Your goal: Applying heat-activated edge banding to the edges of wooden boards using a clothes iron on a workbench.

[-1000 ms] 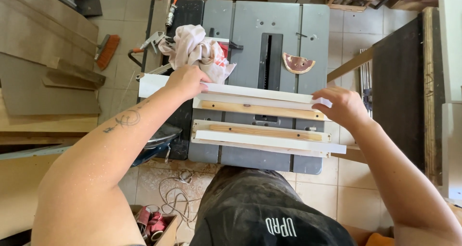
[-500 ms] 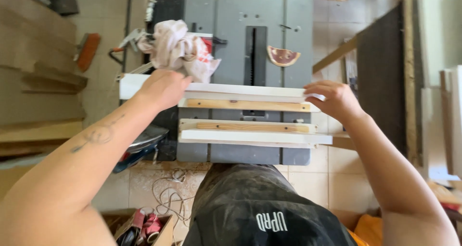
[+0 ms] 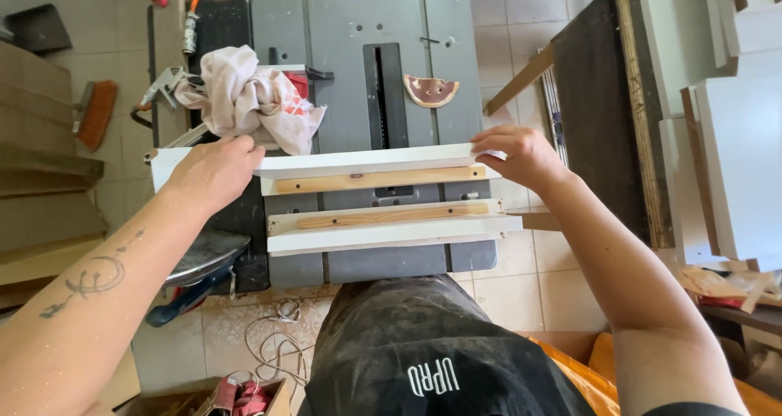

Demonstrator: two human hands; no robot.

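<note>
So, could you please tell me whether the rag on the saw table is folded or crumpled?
Crumpled: the rag sits bunched in loose folds.

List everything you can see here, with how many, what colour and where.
table saw: one, grey, centre
white board with wooden strip: two, lying across the saw top, one far, one near
rag: one, off-white, saw's left side
sanding pad: one, reddish brown, right of the blade slot
brush: one, orange, floor at left
panels: several, white, stacked at right
left hand: on the far board's left end
right hand: fingers gripping its right end
</note>
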